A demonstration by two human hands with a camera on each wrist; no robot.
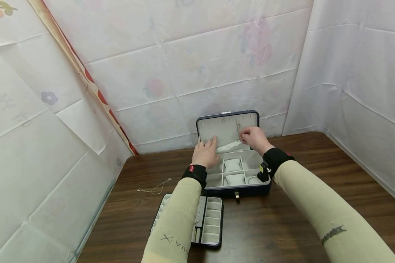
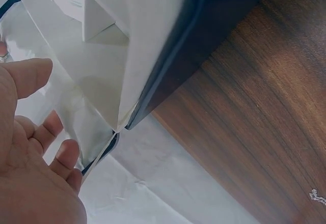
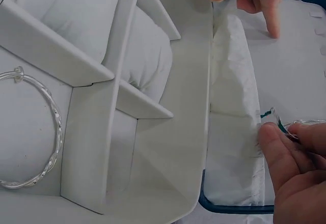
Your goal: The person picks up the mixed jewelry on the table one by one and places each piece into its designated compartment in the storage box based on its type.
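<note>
Right hand [image 1: 256, 139] pinches a thin chain [image 3: 283, 124] in its grip at 12 o'clock over the jewellery box [image 1: 232, 171], left hand [image 1: 205, 153] flat, fingers straight

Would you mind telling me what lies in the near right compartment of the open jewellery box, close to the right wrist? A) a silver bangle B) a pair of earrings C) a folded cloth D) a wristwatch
A: the right wrist view shows a thin silver bangle lying flat in a compartment of the jewellery box, and in the head view it sits beside the right wrist.
</note>
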